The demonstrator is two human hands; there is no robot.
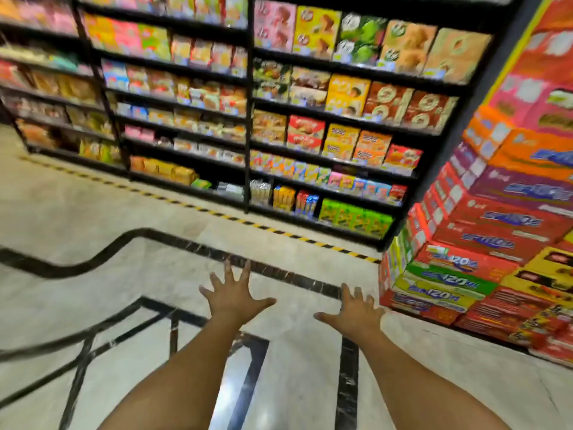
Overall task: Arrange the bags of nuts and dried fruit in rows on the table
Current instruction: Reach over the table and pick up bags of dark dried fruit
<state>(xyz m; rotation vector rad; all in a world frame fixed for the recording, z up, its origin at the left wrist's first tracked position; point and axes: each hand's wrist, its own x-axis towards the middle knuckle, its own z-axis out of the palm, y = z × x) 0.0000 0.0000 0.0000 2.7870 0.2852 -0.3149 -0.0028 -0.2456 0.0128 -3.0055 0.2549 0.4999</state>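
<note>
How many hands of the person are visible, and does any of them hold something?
2. The left hand is spread open above the marble floor near the middle; the right hand is open beside the stacked cartons. Neither holds anything.

Both arms reach forward over bare floor, left hand and right hand spread wide, holding nothing, palms down. Open room ahead and to the left, floor unobstructed up to the striped tape line. Beyond the tape, black shelves packed with boxes close off the far side. Stacked cartons wall off the right, just beside the right hand.
</note>
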